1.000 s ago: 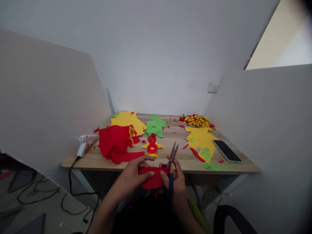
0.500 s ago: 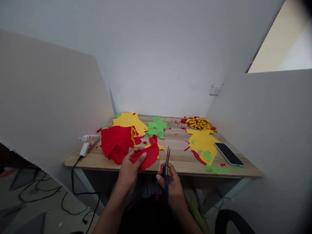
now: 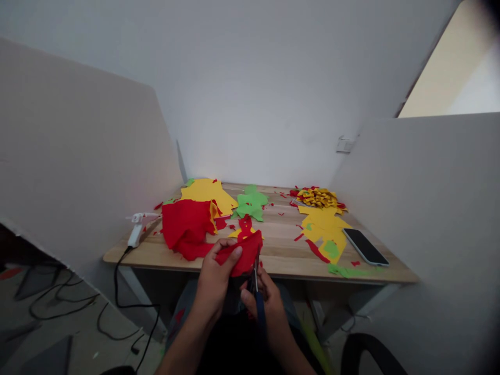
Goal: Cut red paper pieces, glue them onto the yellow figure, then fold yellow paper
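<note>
My left hand (image 3: 216,273) pinches a piece of red felt-like fabric (image 3: 248,252) just past the table's front edge, thumb on top. This piece seems to run on into the larger red sheet (image 3: 185,224) lying to the left. In my right hand (image 3: 269,299) is a pair of scissors (image 3: 257,278) with dark blue handles. Their blades point up and lie against the right edge of the red fabric; whether they are closed on it I cannot tell. Behind the held piece lie a small red scrap (image 3: 245,225) and a yellow scrap (image 3: 236,234).
A white glue gun (image 3: 136,230) with a black cord stands at the table's left end. Yellow sheets (image 3: 209,195), green cutouts (image 3: 252,202), more yellow pieces (image 3: 322,224) and a yellow ruffled bundle (image 3: 318,198) lie behind. A phone (image 3: 366,246) rests at right. Partitions flank the table.
The scissors have moved left and down, from apart to against the red fabric's edge. My left hand has shifted right and lifted the fabric's edge.
</note>
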A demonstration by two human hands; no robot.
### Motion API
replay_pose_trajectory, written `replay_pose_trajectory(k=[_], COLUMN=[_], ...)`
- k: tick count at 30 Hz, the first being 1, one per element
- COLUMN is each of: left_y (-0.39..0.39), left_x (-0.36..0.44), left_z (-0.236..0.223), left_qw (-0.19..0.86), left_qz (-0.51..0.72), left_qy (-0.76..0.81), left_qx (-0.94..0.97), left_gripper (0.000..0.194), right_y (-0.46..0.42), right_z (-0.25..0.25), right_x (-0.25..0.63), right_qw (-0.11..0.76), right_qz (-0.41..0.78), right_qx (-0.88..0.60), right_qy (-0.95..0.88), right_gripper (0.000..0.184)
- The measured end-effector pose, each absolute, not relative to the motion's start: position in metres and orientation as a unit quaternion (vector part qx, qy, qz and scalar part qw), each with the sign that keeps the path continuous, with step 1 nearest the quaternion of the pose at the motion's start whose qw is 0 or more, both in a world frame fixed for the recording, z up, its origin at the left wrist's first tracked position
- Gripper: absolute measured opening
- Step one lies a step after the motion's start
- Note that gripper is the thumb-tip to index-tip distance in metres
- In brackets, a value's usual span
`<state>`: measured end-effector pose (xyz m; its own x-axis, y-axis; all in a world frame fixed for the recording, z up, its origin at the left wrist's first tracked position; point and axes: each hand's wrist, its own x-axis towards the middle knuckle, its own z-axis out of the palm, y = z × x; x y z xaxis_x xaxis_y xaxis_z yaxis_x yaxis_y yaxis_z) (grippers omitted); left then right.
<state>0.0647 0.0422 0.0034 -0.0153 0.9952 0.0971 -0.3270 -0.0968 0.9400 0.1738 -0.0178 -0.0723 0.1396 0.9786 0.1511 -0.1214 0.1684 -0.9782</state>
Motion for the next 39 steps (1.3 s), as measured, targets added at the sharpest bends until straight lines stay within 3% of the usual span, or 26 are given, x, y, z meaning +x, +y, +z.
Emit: replay_pose_trajectory(k=[8, 15, 20, 29, 39], left_y=[0.041, 0.039, 0.049, 0.051, 0.051], left_x=[0.063, 0.063, 0.058, 0.051, 0.053], left_z=[0.002, 0.007, 0.001, 0.008, 0.003], left_qw=[0.56, 0.575, 0.545, 0.579, 0.547], left_qz=[0.605, 0.595, 0.628, 0.628, 0.606], left_qy=[0.375, 0.395, 0.38, 0.361, 0.347], left_qx=[0.424, 0.4, 0.405, 0.376, 0.462], left_gripper=[0.043, 0.051, 0.045, 0.049, 0.035], right_y=[-0.015, -0.017, -0.018, -0.015, -0.014], right_z=[-0.073, -0.07, -0.071, -0.077, -0.061], right_x=[0.17, 0.173, 0.173, 0.176, 0.178], right_qw=[0.626, 0.602, 0.578, 0.645, 0.619], right_qz=[0.413, 0.433, 0.464, 0.488, 0.457], right_qx=[-0.474, -0.497, -0.525, -0.39, -0.444], right_qy=[-0.462, -0.451, -0.419, -0.441, -0.459], right_gripper=[0.032, 0.051, 0.073, 0.058, 0.053])
